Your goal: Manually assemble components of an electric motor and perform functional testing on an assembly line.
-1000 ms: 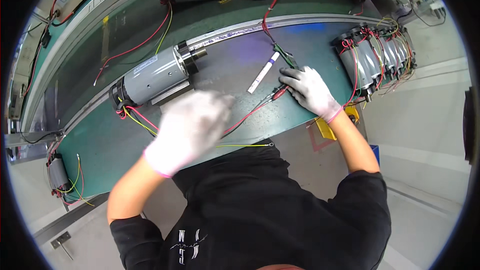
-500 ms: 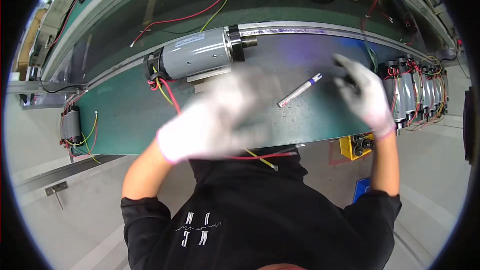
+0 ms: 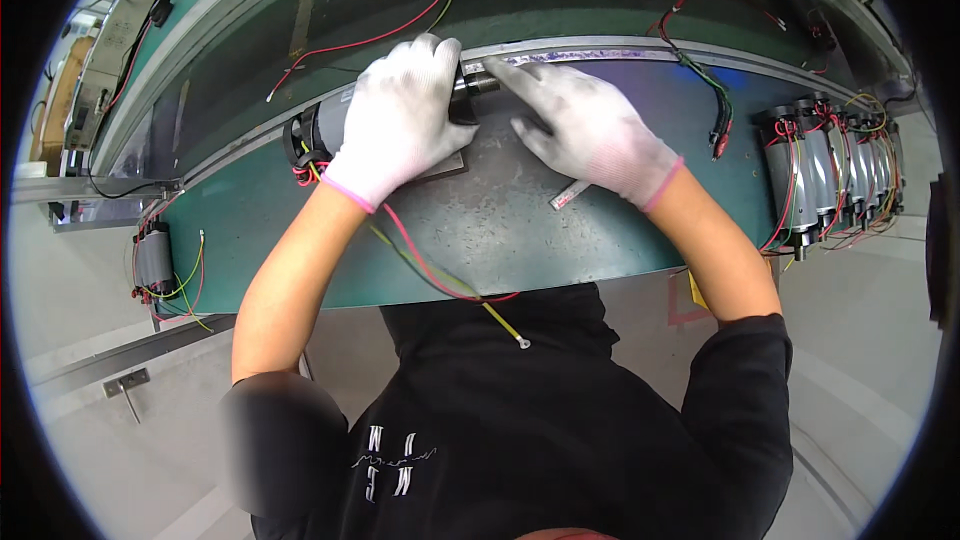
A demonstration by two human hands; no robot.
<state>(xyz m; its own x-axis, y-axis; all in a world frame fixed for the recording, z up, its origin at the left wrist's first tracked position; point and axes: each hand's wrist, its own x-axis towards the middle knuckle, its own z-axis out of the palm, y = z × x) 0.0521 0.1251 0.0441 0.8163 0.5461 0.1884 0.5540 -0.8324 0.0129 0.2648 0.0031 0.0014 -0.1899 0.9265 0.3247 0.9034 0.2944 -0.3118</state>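
Grey motor [image 3: 331,126], lying on the surface [image 3: 590,250], taken as reference. The left hand [image 3: 405,110] clasps the body from above; the right hand [image 3: 595,130], thumb and forefinger parted with nothing visible between them, lies at the shaft [image 3: 482,83] on the motor's right, contact uncertain. Good practice would hold the body steady and keep the loose red wire [image 3: 428,272], nearer the person than the motor, clear. Container: a yellow bin [image 3: 697,288], well right of the motor, mostly hidden; contents cannot be told.
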